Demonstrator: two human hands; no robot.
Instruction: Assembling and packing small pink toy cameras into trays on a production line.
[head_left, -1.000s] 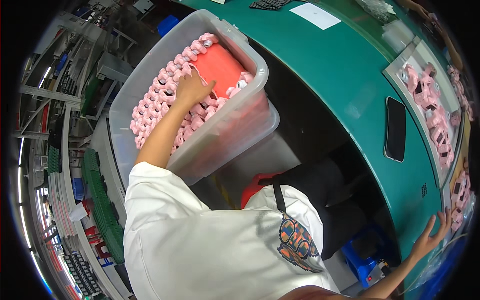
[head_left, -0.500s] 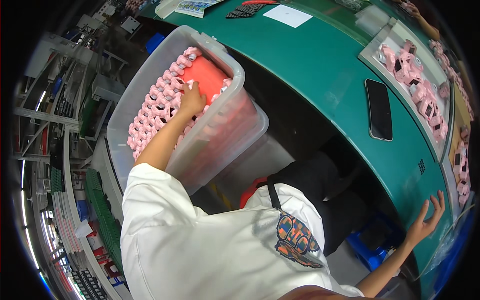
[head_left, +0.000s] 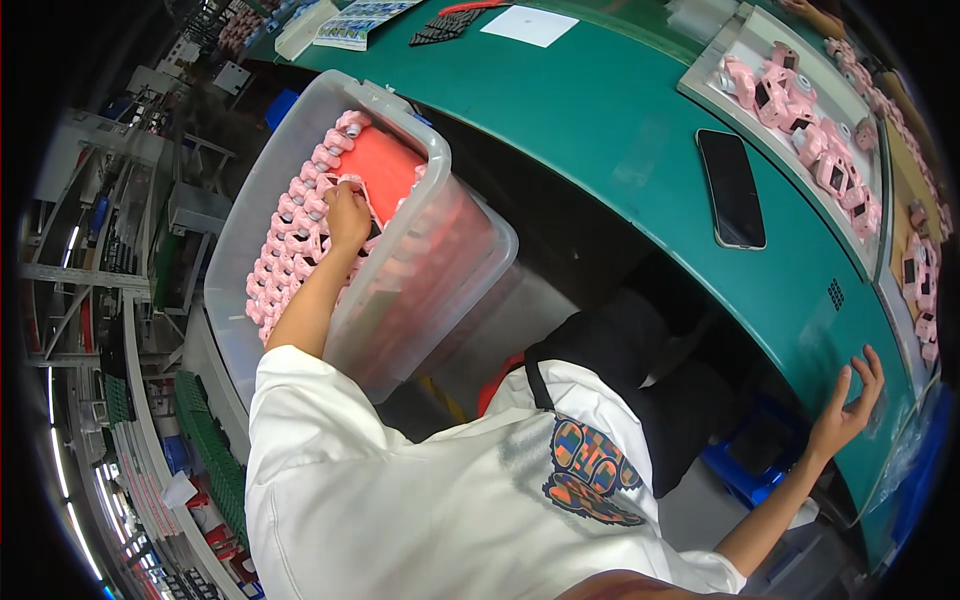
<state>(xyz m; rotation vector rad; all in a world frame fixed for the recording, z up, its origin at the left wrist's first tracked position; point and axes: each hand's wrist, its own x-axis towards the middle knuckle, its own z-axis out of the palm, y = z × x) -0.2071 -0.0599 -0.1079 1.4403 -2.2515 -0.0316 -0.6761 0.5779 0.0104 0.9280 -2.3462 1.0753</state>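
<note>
Left hand (head_left: 348, 218) down inside the bin (head_left: 438, 155), fingers curled in close among the pink toys (head_left: 285, 240) packed there; whether they have one pinched, I can't tell. Right hand (head_left: 842, 415), well right of the bin, fingers loosely spread, nothing in them! Beyond the bin, a printed sheet (head_left: 366, 20), too small to read.

Left hand (head_left: 348, 222) at pink pieces (head_left: 287, 235) in translucent bin (head_left: 385, 325), right hand (head_left: 843, 410) spread over green table (head_left: 590, 140), black phone (head_left: 731, 190) lying on it.
</note>
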